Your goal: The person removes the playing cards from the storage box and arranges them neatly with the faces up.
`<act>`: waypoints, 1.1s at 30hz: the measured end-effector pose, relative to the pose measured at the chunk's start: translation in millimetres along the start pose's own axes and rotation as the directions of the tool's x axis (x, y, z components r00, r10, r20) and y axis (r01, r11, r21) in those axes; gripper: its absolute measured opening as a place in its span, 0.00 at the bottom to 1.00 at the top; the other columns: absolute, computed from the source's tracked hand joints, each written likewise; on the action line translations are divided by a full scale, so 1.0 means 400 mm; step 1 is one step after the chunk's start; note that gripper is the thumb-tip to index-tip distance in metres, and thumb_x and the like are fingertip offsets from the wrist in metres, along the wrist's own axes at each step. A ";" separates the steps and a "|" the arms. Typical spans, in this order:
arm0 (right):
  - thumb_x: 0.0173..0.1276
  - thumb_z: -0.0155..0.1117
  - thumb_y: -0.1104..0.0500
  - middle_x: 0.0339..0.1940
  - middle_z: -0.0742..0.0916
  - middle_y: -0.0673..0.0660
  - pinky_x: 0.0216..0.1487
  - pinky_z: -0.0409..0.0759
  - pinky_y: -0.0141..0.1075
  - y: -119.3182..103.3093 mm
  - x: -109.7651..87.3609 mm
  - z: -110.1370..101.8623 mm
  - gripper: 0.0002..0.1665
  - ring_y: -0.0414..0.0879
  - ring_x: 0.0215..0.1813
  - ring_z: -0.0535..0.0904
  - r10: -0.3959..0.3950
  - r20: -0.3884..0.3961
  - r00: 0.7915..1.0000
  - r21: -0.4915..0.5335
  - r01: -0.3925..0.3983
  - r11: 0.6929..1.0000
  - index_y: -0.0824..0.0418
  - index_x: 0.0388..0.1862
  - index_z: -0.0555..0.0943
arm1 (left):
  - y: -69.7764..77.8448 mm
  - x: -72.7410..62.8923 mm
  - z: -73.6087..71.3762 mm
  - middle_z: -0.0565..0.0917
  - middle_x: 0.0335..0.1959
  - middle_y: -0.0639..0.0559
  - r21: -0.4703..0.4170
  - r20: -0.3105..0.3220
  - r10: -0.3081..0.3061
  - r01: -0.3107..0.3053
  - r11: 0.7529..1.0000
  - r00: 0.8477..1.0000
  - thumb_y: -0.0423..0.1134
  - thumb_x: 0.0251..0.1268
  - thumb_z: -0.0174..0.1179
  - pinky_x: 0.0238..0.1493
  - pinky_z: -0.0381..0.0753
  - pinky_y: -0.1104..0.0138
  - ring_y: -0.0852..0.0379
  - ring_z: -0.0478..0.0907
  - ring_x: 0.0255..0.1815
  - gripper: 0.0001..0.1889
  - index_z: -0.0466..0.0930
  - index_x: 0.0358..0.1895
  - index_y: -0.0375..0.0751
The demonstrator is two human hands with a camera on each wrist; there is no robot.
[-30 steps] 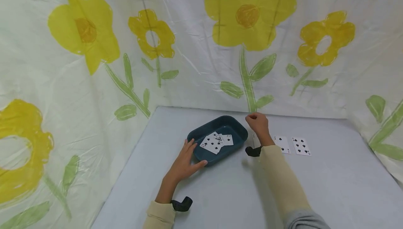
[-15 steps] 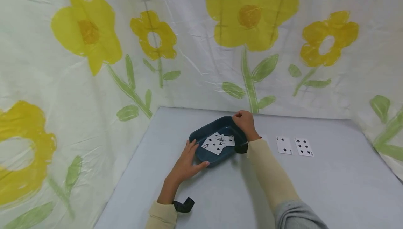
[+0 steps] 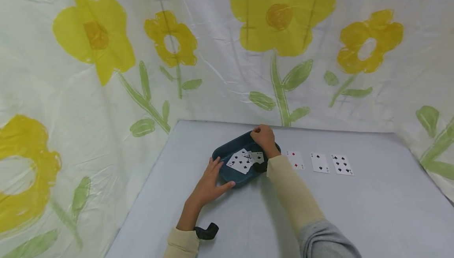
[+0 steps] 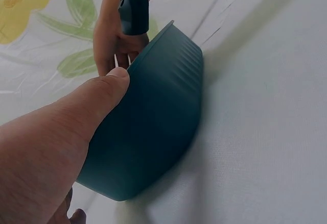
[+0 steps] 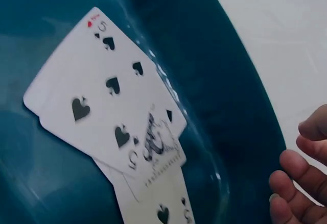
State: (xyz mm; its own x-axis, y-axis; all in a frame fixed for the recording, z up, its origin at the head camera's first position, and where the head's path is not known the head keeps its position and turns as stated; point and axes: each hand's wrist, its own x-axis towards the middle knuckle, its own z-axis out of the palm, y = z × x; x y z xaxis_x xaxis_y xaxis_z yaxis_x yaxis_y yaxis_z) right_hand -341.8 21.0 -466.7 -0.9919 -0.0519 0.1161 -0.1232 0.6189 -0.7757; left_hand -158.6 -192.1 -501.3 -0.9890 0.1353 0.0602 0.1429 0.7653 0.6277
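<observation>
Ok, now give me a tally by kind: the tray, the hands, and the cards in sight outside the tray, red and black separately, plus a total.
Tray: 1
Hands, left hand and right hand: 2
Red card outside: 1
Black cards outside, two of spades and six of spades: 2
Total: 6

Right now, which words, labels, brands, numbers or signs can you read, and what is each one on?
"5" twice, with spade signs: spade card in the tray.
Probably "5", cut off: card partly under it.
Two red diamonds: left card on the table.
Two spades: middle card.
Six spades: right card.
Too small or blurred to trust: those three cards' corner numbers, a red corner mark and fine print in the tray.
</observation>
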 end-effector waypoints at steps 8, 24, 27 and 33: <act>0.65 0.60 0.63 0.31 0.81 0.57 0.37 0.74 0.44 -0.004 -0.004 0.041 0.04 0.50 0.31 0.73 0.035 0.019 0.999 0.032 -0.036 0.999 0.63 0.32 0.80 | -0.005 0.001 -0.003 0.51 0.81 0.48 -0.024 -0.018 0.030 -0.031 0.999 0.999 0.69 0.60 0.62 0.72 0.56 0.41 0.47 0.37 0.82 0.50 0.60 0.77 0.39; 0.67 0.62 0.65 0.43 0.84 0.61 0.48 0.79 0.46 -0.031 -0.029 0.092 0.07 0.54 0.44 0.79 0.179 0.169 0.969 -0.011 -0.179 0.984 0.66 0.40 0.84 | -0.011 0.003 0.001 0.52 0.81 0.47 -0.035 -0.030 0.055 -0.056 0.998 0.998 0.68 0.61 0.63 0.71 0.57 0.40 0.40 0.39 0.81 0.49 0.60 0.77 0.40; 0.66 0.64 0.64 0.43 0.85 0.61 0.48 0.80 0.46 -0.033 -0.031 0.101 0.08 0.53 0.44 0.79 0.168 0.202 0.965 -0.030 -0.165 0.986 0.66 0.41 0.86 | -0.008 0.001 -0.001 0.51 0.81 0.48 -0.039 -0.029 0.051 -0.053 0.998 0.998 0.68 0.61 0.63 0.71 0.56 0.40 0.42 0.39 0.81 0.49 0.60 0.77 0.40; 0.67 0.65 0.61 0.40 0.86 0.57 0.43 0.81 0.44 -0.038 -0.039 0.117 0.08 0.50 0.39 0.81 0.163 0.314 0.935 -0.130 -0.127 0.983 0.63 0.40 0.88 | -0.012 -0.005 0.001 0.50 0.82 0.50 -0.049 -0.014 0.045 -0.046 0.998 0.999 0.68 0.61 0.62 0.72 0.56 0.40 0.47 0.35 0.81 0.50 0.59 0.78 0.39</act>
State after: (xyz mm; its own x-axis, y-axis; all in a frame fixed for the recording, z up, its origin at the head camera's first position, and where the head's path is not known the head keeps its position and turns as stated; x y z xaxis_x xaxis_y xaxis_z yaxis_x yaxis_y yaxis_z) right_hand -325.8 -24.2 -485.6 -0.9576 -0.1944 -0.2126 0.0092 0.7168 -0.6973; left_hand -157.3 -195.7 -504.6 -0.9820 0.1610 0.0991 0.1859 0.7266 0.6614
